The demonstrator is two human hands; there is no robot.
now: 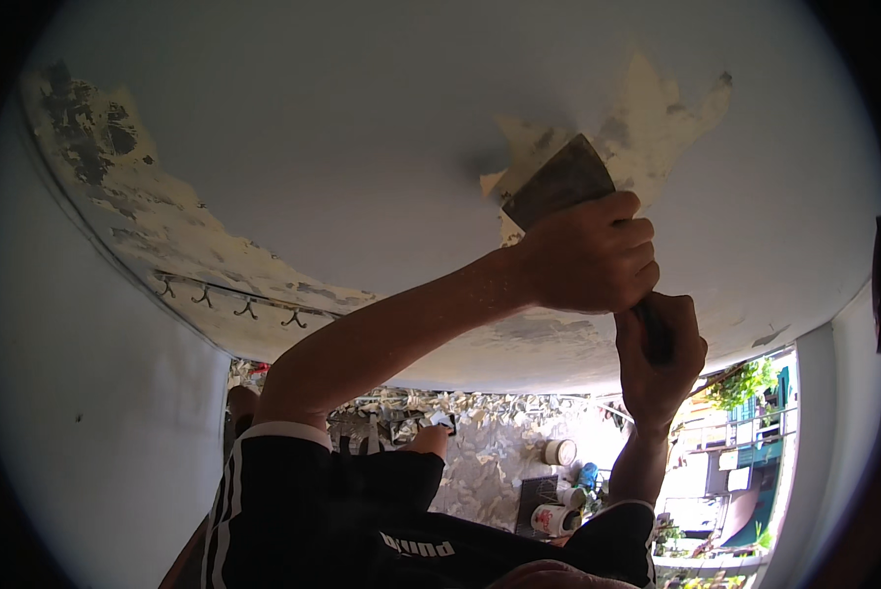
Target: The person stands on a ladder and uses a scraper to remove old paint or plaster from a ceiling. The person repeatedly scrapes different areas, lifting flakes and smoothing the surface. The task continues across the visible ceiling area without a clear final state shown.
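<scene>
A wide metal scraper (558, 182) has its blade pressed flat against a white painted surface (342, 147), at the edge of a bare cream patch (657, 113) where paint is gone. My left hand (590, 257) is clenched around the tool just below the blade. My right hand (659, 355) grips the dark handle's lower end, right under the left hand. Both forearms rise from the lower edge, out of black short sleeves with white trim.
A long strip of flaked, stained paint (136, 221) runs down the left, with a row of several dark hooks (229, 302) under it. Paint chips litter the floor (499, 442) beside two cans (558, 452) (555, 518). An opening with plants (745, 385) lies at the right.
</scene>
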